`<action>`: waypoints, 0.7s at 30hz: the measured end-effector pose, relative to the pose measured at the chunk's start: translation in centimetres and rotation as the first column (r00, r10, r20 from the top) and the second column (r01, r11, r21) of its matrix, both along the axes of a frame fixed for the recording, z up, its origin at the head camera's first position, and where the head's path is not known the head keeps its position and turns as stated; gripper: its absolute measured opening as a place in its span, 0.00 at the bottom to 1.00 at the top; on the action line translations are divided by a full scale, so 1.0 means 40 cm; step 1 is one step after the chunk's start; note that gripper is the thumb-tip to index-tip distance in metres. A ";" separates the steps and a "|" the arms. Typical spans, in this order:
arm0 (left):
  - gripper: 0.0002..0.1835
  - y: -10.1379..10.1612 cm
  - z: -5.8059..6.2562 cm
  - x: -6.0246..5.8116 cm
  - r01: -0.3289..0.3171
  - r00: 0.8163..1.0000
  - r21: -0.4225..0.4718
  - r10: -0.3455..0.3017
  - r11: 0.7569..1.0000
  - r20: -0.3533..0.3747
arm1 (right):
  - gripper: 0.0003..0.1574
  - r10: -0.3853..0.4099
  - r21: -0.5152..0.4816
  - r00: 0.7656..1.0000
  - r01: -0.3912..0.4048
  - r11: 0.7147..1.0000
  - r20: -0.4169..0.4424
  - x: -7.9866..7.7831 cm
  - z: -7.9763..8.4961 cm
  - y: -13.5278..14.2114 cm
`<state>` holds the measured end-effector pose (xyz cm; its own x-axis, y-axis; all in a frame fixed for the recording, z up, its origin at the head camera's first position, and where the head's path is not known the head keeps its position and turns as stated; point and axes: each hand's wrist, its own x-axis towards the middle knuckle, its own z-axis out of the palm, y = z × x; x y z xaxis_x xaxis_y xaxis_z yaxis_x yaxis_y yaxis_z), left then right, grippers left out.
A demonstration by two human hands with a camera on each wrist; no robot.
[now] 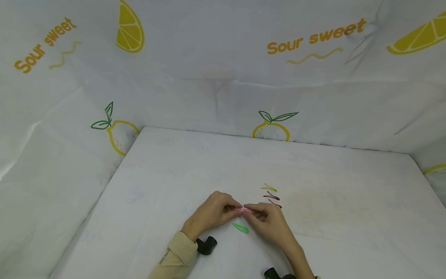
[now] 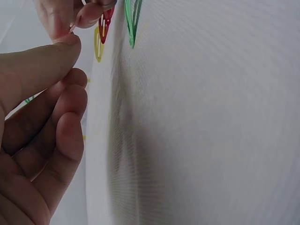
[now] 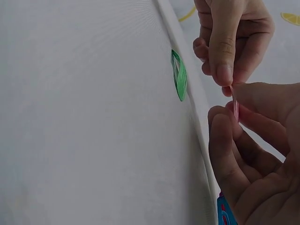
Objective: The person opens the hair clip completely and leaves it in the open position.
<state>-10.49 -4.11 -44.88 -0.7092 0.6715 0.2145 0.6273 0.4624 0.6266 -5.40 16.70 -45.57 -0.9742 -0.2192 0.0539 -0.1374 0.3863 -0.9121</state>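
Note:
A pink snap hair clip (image 1: 245, 210) is held just above the table between both hands. My left hand (image 1: 215, 209) pinches one end with thumb and forefinger. At the other end, my right hand (image 1: 270, 224) pinches the clip, its remaining fingers curled below in the right wrist view. The fingertips cover much of the pink clip (image 3: 236, 111). A green snap hair clip (image 1: 241, 228) lies on the table just in front of the hands. Beyond the right hand are a yellow hair clip (image 1: 269, 188) and a dark red one (image 1: 271, 195), with their arms spread apart.
Another dark red clip (image 1: 275, 204) is partly hidden behind the right hand. The white table (image 1: 167, 162) meets lemon-printed cloth (image 1: 216, 97) at the back. Black devices sit at the left wrist (image 1: 207, 246) and right wrist (image 1: 273, 273). A blue object (image 3: 225, 211) shows partly.

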 end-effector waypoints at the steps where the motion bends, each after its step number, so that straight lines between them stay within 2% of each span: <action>1: 0.08 0.000 0.000 0.000 -0.001 1.000 -0.001 0.001 1.000 0.005 | 0.14 -0.004 0.000 1.000 0.004 1.000 -0.001 0.000 -0.001 -0.001; 8: 0.08 0.003 0.005 0.001 -0.002 1.000 -0.009 0.002 1.000 0.020 | 0.08 -0.053 0.005 0.999 0.053 0.999 0.009 -0.002 -0.004 -0.006; 15: 0.07 0.008 0.007 0.003 0.001 1.000 -0.015 -0.001 1.000 -0.010 | 0.05 -0.098 -0.030 0.995 0.098 0.995 0.006 -0.003 -0.005 -0.012; 21: 0.06 0.011 0.011 0.006 -0.013 1.000 -0.011 0.013 1.000 0.001 | 0.03 -0.118 -0.038 0.992 0.117 0.992 -0.033 -0.004 -0.006 -0.019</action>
<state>-10.26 -3.66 -44.45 -0.7179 0.6648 0.2067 0.6209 0.4771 0.6220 -5.55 15.94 -45.82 -0.9904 -0.1004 0.0949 -0.1256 0.3684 -0.9212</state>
